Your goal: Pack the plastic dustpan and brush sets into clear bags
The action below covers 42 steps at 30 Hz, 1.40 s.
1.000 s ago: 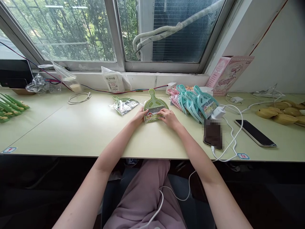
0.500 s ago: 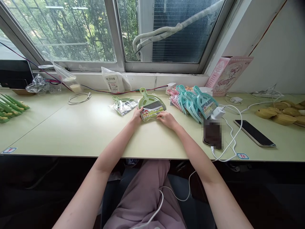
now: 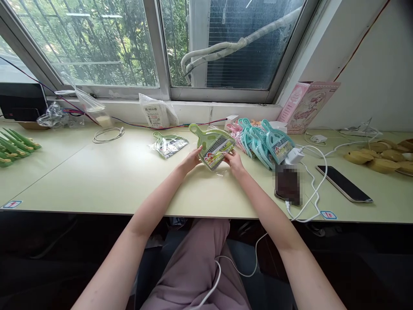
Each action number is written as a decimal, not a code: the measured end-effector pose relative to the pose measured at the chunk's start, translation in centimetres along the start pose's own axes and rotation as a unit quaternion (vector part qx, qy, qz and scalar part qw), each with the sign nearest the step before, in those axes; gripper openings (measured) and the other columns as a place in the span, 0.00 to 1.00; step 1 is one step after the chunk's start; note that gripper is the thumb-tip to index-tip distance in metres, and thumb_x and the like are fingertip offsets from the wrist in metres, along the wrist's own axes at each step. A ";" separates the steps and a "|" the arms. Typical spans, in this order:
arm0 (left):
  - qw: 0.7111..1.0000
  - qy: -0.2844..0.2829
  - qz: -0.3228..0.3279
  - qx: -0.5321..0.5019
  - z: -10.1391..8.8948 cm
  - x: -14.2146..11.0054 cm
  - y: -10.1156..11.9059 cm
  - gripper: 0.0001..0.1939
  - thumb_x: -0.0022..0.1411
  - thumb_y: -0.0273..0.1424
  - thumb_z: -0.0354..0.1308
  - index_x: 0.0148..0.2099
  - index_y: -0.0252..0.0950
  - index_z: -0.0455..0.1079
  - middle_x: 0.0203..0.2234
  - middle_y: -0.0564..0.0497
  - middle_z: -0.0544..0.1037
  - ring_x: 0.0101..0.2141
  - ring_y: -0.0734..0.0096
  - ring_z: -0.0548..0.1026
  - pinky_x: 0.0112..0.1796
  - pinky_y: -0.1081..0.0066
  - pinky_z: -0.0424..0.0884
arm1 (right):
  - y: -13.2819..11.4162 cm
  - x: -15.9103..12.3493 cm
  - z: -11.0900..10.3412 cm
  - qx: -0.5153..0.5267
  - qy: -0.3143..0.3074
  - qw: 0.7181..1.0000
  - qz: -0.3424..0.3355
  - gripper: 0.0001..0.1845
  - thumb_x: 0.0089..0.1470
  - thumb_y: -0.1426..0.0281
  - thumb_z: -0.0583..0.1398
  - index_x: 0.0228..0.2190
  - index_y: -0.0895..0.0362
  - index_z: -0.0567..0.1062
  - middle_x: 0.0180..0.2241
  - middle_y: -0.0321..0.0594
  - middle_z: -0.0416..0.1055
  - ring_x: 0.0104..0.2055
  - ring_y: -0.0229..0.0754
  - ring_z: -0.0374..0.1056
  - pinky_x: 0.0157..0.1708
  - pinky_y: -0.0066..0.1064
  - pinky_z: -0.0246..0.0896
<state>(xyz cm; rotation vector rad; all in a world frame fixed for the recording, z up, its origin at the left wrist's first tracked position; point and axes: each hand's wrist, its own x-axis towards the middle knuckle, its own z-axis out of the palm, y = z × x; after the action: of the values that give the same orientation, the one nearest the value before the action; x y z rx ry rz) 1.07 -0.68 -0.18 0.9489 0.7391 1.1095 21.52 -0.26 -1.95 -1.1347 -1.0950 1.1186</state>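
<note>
A green mini dustpan and brush set (image 3: pixel 215 146) in clear plastic wrap is held above the table between both hands, tilted with its handle to the upper left. My left hand (image 3: pixel 192 159) grips its left edge, and my right hand (image 3: pixel 234 161) pinches its lower right corner. Another wrapped green dustpan set (image 3: pixel 168 144) lies flat on the table to the left, apart from my hands. Beyond my right hand rests a pile of turquoise dustpan sets (image 3: pixel 263 140), with pink dustpan sets (image 3: pixel 235 134) partly hidden behind them.
Right of the pile are a white charger (image 3: pixel 294 156) with looping cables, a blurred-out device (image 3: pixel 288 185) and a black phone (image 3: pixel 344 184). Yellow-brown objects (image 3: pixel 383 160) lie farther right. A pink box (image 3: pixel 309 106), a plastic-wrapped packet (image 3: pixel 156 113) and a coiled cable (image 3: pixel 108 134) stand along the window side.
The held green dustpan set has been lifted slightly, shifted right and tilted, its handle swinging left. Both hands have moved right with it.
</note>
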 end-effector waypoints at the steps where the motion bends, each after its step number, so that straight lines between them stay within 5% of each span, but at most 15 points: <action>1: 1.000 0.021 -0.007 0.010 -0.2 0.2 0.0 0.22 0.58 0.46 0.64 0.48 0.37 0.75 0.39 0.46 0.81 0.40 0.60 0.80 0.44 0.62 0.75 | -0.1 0.1 -0.3 -0.012 0.005 1.000 0.002 0.24 0.43 0.57 0.68 0.40 0.53 0.70 0.39 0.40 0.76 0.37 0.41 0.73 0.36 0.33 0.73; 5: 0.988 0.149 0.000 0.044 -1.9 1.1 0.4 0.17 0.62 0.45 0.60 0.42 0.35 0.75 0.36 0.44 0.82 0.38 0.63 0.80 0.43 0.64 0.74 | -0.6 0.2 -1.4 -0.036 0.019 0.999 0.011 0.25 0.39 0.60 0.69 0.40 0.53 0.72 0.36 0.38 0.76 0.30 0.37 0.70 0.29 0.28 0.67; 8: 0.987 0.145 0.034 0.060 -3.6 0.8 1.6 0.15 0.63 0.43 0.60 0.43 0.35 0.74 0.45 0.43 0.81 0.42 0.65 0.80 0.45 0.66 0.74 | -1.1 0.4 -2.1 -0.026 0.037 0.999 0.016 0.26 0.37 0.64 0.70 0.41 0.54 0.73 0.35 0.38 0.77 0.30 0.37 0.69 0.27 0.28 0.64; 12: 0.978 0.187 0.086 0.045 -4.7 -0.2 3.7 0.23 0.65 0.50 0.54 0.49 0.38 0.72 0.54 0.43 0.77 0.48 0.64 0.77 0.44 0.67 0.74 | -1.8 0.3 -2.3 -0.033 -0.028 0.999 0.022 0.29 0.35 0.68 0.71 0.43 0.55 0.75 0.34 0.39 0.78 0.29 0.37 0.70 0.24 0.26 0.62; 15: 0.986 0.107 0.074 0.107 -4.6 -1.2 4.7 0.26 0.62 0.53 0.55 0.49 0.38 0.73 0.48 0.42 0.79 0.47 0.61 0.77 0.43 0.68 0.73 | -2.2 -0.3 -1.8 -0.055 -0.102 0.992 0.042 0.28 0.36 0.71 0.70 0.44 0.57 0.77 0.31 0.39 0.79 0.26 0.36 0.69 0.20 0.23 0.57; 20: 0.950 -0.039 -0.020 0.308 -3.6 -1.9 4.0 0.20 0.50 0.48 0.69 0.28 0.36 0.75 0.24 0.48 0.77 0.27 0.68 0.74 0.33 0.71 0.71 | -2.5 -0.7 -1.9 -0.088 -0.148 0.982 0.079 0.26 0.38 0.76 0.70 0.44 0.58 0.79 0.28 0.38 0.79 0.24 0.34 0.68 0.17 0.20 0.52; 30: 0.965 0.077 0.015 0.250 -4.1 -0.9 3.3 0.07 0.52 0.33 0.68 0.31 0.34 0.77 0.29 0.46 0.79 0.28 0.70 0.76 0.37 0.68 0.71 | -2.9 -0.1 -2.6 -0.056 -0.119 0.990 0.054 0.31 0.33 0.72 0.73 0.44 0.59 0.77 0.29 0.40 0.79 0.23 0.34 0.66 0.17 0.22 0.49; 39: 0.958 0.087 0.049 0.270 -4.7 -1.1 4.3 0.18 0.42 0.39 0.74 0.31 0.35 0.74 0.28 0.46 0.80 0.26 0.68 0.77 0.35 0.67 0.74 | -3.9 0.0 -3.6 -0.032 -0.036 0.999 -0.003 0.35 0.22 0.63 0.76 0.37 0.57 0.76 0.32 0.40 0.79 0.27 0.35 0.66 0.19 0.23 0.48; 42: 0.973 0.057 0.025 0.223 -4.7 -1.2 4.4 0.26 0.47 0.49 0.70 0.40 0.36 0.72 0.35 0.46 0.81 0.31 0.65 0.80 0.38 0.64 0.76 | -3.8 -0.3 -3.2 0.003 -0.009 1.000 -0.023 0.32 0.23 0.63 0.75 0.35 0.56 0.76 0.32 0.37 0.78 0.26 0.34 0.64 0.19 0.23 0.47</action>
<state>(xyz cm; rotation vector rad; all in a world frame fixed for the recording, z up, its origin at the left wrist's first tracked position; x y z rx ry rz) -5.14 -0.01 1.88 1.2944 1.0927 1.0681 24.97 -1.16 1.48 -1.0912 -1.1249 1.0979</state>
